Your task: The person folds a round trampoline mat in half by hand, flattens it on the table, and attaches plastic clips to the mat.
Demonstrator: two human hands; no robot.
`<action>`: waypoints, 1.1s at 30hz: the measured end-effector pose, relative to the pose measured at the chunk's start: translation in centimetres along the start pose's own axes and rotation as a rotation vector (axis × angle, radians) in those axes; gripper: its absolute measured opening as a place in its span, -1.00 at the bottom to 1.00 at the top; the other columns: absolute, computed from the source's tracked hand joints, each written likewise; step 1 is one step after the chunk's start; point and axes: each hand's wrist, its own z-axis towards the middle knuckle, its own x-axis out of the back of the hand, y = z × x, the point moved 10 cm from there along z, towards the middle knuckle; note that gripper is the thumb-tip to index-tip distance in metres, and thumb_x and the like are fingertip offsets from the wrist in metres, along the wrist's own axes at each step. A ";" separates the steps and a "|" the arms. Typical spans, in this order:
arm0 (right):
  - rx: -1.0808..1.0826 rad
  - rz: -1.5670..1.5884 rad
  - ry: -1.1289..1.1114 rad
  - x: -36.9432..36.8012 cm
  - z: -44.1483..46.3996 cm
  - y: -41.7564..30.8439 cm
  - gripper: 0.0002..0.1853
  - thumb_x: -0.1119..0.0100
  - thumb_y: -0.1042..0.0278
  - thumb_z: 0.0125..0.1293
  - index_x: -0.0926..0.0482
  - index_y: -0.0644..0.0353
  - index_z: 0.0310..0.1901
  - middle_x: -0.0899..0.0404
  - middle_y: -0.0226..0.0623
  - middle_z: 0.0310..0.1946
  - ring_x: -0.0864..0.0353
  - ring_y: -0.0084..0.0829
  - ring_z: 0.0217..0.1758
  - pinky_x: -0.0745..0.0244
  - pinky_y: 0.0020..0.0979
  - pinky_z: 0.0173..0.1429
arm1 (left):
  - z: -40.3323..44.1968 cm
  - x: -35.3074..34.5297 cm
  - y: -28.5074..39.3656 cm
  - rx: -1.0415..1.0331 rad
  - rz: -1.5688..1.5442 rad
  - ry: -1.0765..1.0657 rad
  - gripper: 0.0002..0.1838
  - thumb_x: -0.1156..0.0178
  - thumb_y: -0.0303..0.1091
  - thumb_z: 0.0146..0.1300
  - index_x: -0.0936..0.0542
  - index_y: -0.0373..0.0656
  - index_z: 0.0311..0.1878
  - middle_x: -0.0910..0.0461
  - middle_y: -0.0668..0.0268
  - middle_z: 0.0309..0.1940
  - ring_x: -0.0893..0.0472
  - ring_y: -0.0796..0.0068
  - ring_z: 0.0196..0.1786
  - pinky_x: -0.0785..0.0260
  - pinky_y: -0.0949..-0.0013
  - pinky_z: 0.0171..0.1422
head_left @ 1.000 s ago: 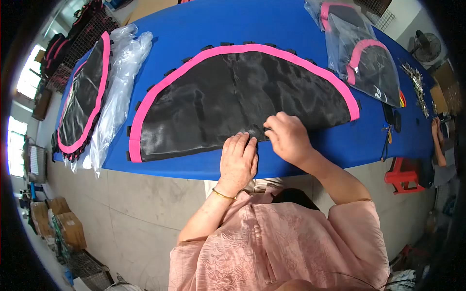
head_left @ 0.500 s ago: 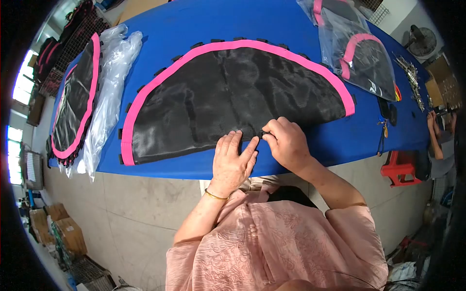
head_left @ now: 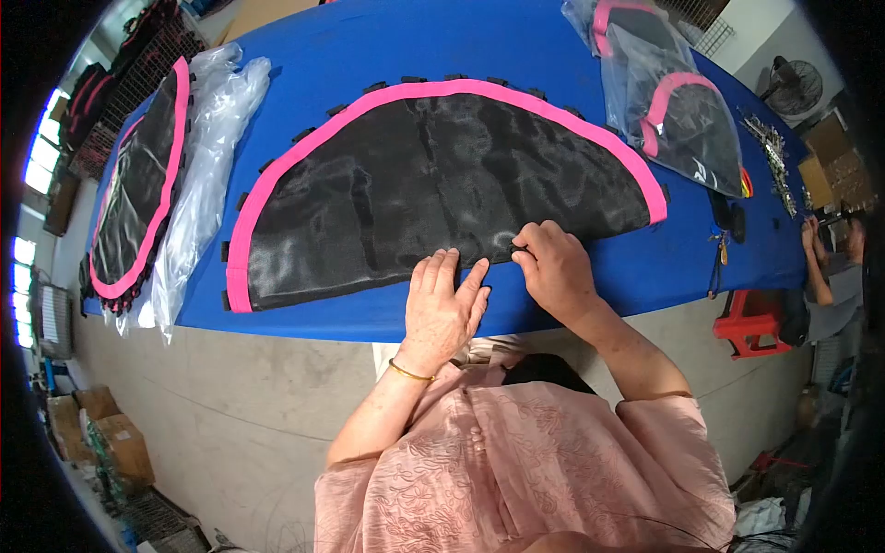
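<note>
Black cloth (head_left: 406,207), pink-edged: centre of frame, flat on the blue tabletop (head_left: 318,55), unbagged. Left hand (head_left: 441,311): loosely spread at its lower edge, gripping nothing. Right hand (head_left: 559,274): finger and thumb pinching that edge. Upper right: similar pieces (head_left: 699,124), already bagged.

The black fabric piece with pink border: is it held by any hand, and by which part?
The right hand pinches the black fabric piece at its near straight edge; the left hand rests on it without gripping.
</note>
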 end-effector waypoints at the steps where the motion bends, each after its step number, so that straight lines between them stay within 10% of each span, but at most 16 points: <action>1: 0.000 -0.010 0.008 0.3 0.0 0.0 -0.82 -0.40 0.43 0.30 -0.56 0.10 -0.15 -0.57 -0.27 -0.30 -0.64 -0.10 -0.23 -0.53 -0.12 -0.11 | 0.1 0.0 0.0 0.001 -0.006 -0.005 -0.57 -0.34 -0.18 0.37 -0.70 -0.11 0.25 -0.55 -0.12 0.18 -0.52 -0.08 0.28 -0.36 -0.07 0.45; 33: 0.148 0.247 -0.143 -7.8 10.3 -4.0 -0.84 -0.38 0.48 0.31 -0.62 0.13 -0.12 -0.60 -0.18 -0.25 -0.69 -0.03 -0.14 -0.59 -0.10 -0.06 | -0.3 -0.2 -0.4 0.006 -0.052 -0.026 -0.53 -0.34 -0.21 0.35 -0.66 -0.08 0.30 -0.53 -0.10 0.21 -0.49 -0.09 0.32 -0.33 -0.08 0.49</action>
